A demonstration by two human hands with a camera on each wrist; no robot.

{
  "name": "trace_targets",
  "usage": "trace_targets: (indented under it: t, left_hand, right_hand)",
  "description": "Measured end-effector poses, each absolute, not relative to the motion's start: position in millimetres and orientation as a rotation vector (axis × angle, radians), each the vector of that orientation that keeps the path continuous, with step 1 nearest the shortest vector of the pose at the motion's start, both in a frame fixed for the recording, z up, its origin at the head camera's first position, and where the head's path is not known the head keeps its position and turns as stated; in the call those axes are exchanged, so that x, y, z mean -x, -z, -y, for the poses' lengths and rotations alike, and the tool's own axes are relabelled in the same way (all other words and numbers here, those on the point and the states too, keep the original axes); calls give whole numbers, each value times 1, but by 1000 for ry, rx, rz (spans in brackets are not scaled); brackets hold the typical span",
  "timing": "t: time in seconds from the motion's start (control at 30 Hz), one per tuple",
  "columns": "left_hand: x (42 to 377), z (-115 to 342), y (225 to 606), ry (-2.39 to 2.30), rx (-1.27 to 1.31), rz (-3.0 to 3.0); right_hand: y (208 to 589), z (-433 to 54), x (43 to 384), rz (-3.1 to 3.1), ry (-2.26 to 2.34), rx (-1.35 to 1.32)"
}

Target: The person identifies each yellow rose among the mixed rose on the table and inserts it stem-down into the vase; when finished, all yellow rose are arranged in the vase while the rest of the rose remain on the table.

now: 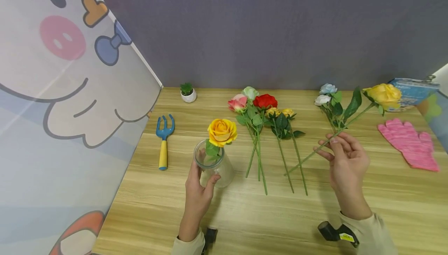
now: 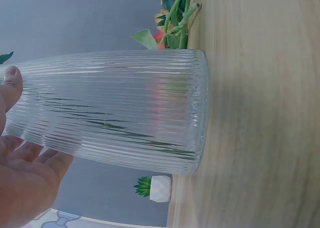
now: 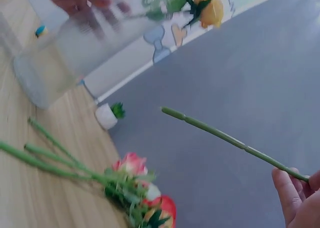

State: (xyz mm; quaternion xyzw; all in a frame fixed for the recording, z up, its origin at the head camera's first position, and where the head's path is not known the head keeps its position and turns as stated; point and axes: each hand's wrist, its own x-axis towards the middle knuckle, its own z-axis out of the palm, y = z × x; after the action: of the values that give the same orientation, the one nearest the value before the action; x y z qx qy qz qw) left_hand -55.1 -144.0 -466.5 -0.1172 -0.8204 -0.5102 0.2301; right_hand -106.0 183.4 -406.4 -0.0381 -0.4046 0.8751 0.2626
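Observation:
My left hand [image 1: 200, 190] grips a ribbed clear glass vase [image 1: 224, 171], its thumb on the near side and fingers round the far side. An orange-yellow rose [image 1: 222, 132] stands in the vase, its stem showing through the glass in the left wrist view. My right hand [image 1: 348, 165] pinches the green stem [image 3: 220, 134] of a yellow rose [image 1: 383, 95]. That rose is held tilted, bloom up to the right and cut end down to the left. Behind its leaves lie a blue flower [image 1: 328, 88] and a white flower [image 1: 322, 99].
Between the hands lie pink [image 1: 238, 102], pale green [image 1: 250, 93] and red [image 1: 265, 101] flowers, plus small yellow roses [image 1: 287, 112]. A blue-and-yellow hand fork [image 1: 163, 142] and potted succulent [image 1: 188, 94] are left. Pink gloves [image 1: 409, 144] and a blue package [image 1: 413, 91] are right.

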Motion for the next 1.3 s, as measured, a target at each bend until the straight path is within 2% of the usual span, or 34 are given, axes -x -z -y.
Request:
trace_targets:
  t: [0.2, 0.53, 1.3]
  left_hand:
    - [56, 144, 468, 1418, 335, 2246]
    - [56, 145, 468, 1414, 351, 2233]
    - [56, 144, 468, 1420, 355, 2226]
  right_hand:
    - [396, -169, 103, 951, -2357, -122]
    - [376, -137, 105, 903, -2243, -287]
    - [356, -83, 102, 932, -2243, -454]
